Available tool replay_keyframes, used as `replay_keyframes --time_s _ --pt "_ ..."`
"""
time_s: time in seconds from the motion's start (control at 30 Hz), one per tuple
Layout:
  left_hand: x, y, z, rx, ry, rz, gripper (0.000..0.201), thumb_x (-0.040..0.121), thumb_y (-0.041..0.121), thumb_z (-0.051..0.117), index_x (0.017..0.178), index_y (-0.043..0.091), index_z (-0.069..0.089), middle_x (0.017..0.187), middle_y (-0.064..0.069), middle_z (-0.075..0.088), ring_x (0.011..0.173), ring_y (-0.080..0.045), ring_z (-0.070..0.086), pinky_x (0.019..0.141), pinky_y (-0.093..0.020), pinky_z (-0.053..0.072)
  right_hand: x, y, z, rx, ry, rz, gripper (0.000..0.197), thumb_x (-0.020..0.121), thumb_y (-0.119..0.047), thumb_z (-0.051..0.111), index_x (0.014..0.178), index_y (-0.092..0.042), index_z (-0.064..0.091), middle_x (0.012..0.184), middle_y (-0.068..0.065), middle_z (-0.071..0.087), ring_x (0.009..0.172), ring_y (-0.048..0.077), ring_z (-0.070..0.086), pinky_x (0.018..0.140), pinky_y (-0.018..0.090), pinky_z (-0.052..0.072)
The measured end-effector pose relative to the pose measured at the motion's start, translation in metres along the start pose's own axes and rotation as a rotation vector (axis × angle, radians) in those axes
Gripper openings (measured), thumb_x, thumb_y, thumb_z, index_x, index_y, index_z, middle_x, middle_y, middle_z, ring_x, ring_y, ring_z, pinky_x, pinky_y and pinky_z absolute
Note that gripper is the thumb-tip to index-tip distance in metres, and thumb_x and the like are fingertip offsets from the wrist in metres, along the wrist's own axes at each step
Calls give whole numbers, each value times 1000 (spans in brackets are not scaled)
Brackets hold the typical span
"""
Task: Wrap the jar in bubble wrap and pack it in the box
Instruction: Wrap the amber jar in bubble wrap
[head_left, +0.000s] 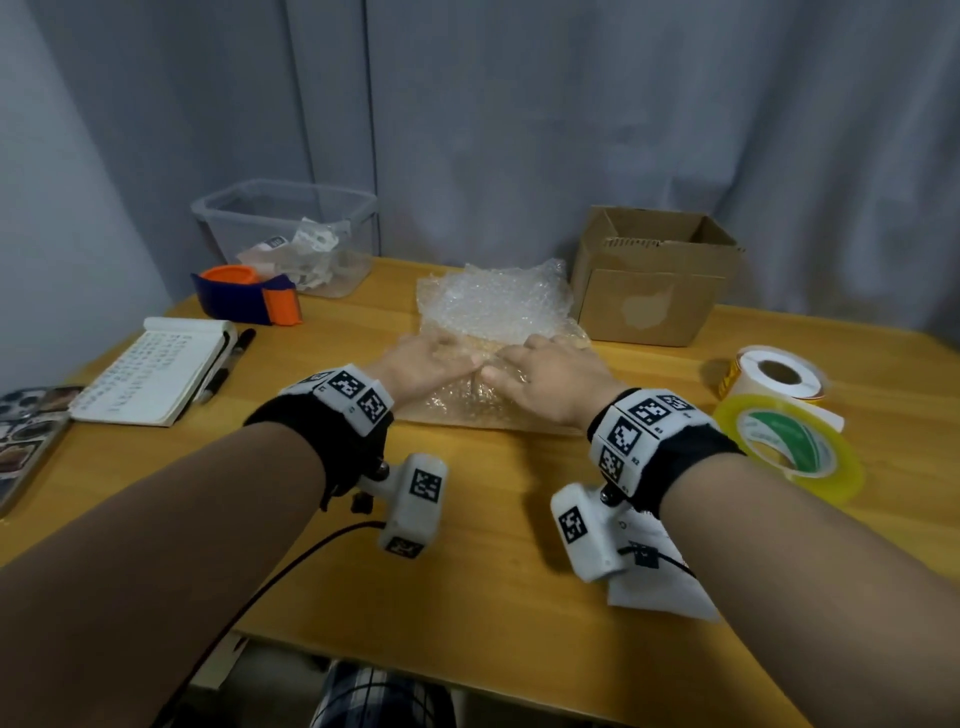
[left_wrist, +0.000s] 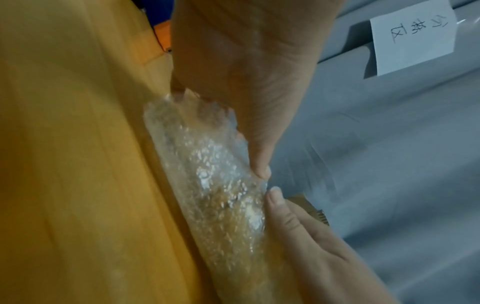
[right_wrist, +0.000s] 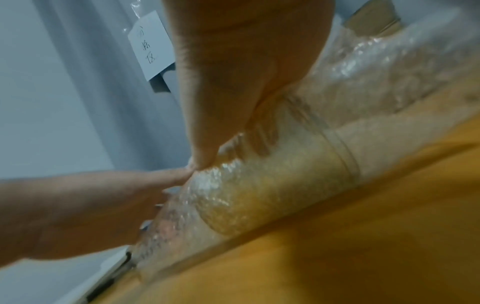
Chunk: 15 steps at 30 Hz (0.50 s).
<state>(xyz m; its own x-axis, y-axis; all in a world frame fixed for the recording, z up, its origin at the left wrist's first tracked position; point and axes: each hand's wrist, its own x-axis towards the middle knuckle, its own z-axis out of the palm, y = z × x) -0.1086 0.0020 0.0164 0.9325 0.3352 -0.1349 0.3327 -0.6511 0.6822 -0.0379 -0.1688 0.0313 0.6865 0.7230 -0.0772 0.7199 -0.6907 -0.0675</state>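
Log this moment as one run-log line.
step: wrapping | left hand, right hand: both hold clear bubble wrap rolled over clear jar on yellow wooden table | open brown cardboard box: behind, jar not inside

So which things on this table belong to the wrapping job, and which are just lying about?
In the job: clear bubble wrap, gripped by left hand and right hand; dimly seen jar inside; open brown cardboard box.
Lying about: white notepad, black pen, blue-and-orange tape dispenser, clear plastic tub, white label roll, yellow tape roll.
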Motion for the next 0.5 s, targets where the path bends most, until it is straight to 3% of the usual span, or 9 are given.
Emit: replay_keyframes --time_s 0.1,0.17,0.23,0.3,0.33,0.37,0.4,0.43,0.5 --pt "-10 -14 -9 168 105 -251 105 70 75 55 149 22 11 151 -17 16 138 -37 27 109 -52 34 2 -4 4 -38 66 22 64 90 -69 20 135 -32 47 132 3 52 125 25 44 102 48 32" --pt "-15 -20 -14 143 75 -355 112 71 73 56 150 13 4 143 -21 32 129 -37 43 103 -51 42 2 -5 5 -35 82 31 65 90 -70 19 132 -32 50 129 3 54 122 25 46 101 48 33" --pt "-12 -29 -13 -53 8 -393 113 70 69 61 146 -1 14 130 -19 49 105 -29 64 92 -44 53 3 -4 4 -7 71 38 65 89 -71 19 131 -34 51 128 3 55 122 25 46 102 49 32" --pt "-9 -34 -13 -325 -65 -425 124 55 68 74 142 -6 25 139 -16 43 95 -19 68 86 -34 56 4 -4 1 15 60 45 62 88 -72 21 128 -37 53 128 1 56 122 25 47 101 48 33" --pt "-7 -35 -13 -399 -101 -433 132 42 68 79 139 -6 31 136 -14 47 92 -14 67 84 -30 57 5 -3 1 22 62 48 61 88 -73 22 127 -38 54 127 0 57 121 24 48 100 47 34" --pt "-7 -33 -14 -406 -122 -431 131 35 68 80 133 -8 38 121 -10 57 86 -10 65 80 -26 57 6 -3 0 28 68 53 60 87 -73 23 125 -38 55 125 0 58 119 24 49 99 46 35" --pt "-6 -31 -14 -370 -129 -421 118 38 67 79 123 -8 46 96 -5 62 74 -7 60 70 -21 56 7 -4 0 35 79 58 60 87 -73 24 123 -39 57 122 -1 60 117 23 51 99 45 36" --pt "-7 -27 -15 -318 -124 -412 94 49 65 76 108 -5 54 73 -1 57 62 -7 52 56 -16 51 8 -4 -1 41 90 65 59 87 -73 24 121 -39 58 119 -2 62 115 23 52 100 45 35" --pt "-6 -22 -15 -227 -116 -408 62 67 62 70 75 3 53 53 0 44 48 -10 38 42 -17 36 11 -4 -1 43 107 77 60 87 -73 24 118 -39 61 115 -3 65 113 22 54 103 46 32"
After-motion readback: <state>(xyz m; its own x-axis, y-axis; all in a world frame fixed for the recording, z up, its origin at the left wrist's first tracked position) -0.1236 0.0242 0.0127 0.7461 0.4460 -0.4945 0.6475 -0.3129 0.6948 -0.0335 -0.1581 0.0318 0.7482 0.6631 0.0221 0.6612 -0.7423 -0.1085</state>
